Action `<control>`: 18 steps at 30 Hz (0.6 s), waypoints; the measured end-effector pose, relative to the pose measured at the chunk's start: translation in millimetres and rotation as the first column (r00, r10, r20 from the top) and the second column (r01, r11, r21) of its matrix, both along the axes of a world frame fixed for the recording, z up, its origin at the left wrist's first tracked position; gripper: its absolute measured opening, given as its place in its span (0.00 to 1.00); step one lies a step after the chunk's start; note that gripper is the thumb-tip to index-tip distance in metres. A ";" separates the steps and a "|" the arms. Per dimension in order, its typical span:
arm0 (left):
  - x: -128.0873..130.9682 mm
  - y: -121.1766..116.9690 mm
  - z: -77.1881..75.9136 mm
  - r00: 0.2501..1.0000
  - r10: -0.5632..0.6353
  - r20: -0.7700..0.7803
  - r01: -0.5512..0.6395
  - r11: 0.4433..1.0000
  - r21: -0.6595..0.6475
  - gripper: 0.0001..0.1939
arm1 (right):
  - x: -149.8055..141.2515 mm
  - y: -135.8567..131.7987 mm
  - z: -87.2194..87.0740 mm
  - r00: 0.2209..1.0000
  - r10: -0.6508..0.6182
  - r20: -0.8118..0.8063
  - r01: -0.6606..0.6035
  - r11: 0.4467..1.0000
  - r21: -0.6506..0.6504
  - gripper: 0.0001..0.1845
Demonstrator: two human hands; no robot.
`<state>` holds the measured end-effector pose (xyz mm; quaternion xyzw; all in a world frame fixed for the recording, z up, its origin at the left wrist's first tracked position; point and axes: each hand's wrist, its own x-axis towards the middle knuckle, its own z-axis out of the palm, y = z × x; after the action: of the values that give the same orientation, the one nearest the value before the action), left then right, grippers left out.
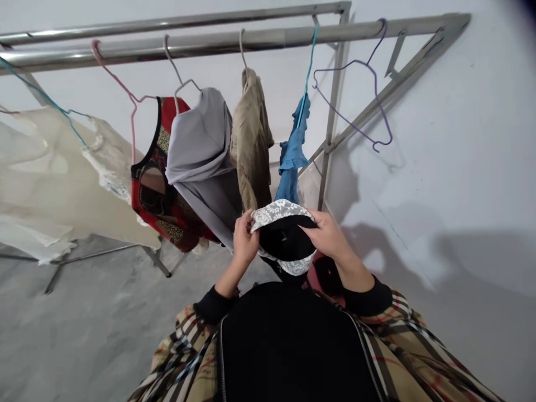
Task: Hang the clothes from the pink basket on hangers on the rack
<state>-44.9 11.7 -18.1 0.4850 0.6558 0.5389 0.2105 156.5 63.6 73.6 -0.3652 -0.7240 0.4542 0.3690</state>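
Note:
A black garment with a white lace band is stretched between my two hands, its round opening facing up toward me. My left hand pinches the lace edge on the left side. At the right edge, my right hand grips the rim, thumb reaching over the black inside. The lower part of the garment hangs down in front of my body. Up and to the right, a bare purple hanger hooks over the rail. Just beyond the garment hangs a blue ruffled piece of clothing.
A metal clothes rack spans the view. From it hang a brown garment, a grey one, a red patterned top and pale clothes. A white wall stands at the right, grey floor below left.

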 end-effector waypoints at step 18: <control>-7.6 -43.4 66.6 0.692 -0.183 0.698 0.588 0.705 -0.398 0.27 | 120.4 187.9 65.6 0.900 -0.419 0.117 0.337 0.842 0.421 0.19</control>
<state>-52.5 -31.7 48.5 0.3254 0.5598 0.3705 0.6659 276.9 251.5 139.2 -0.4651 -0.7469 0.1783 0.4404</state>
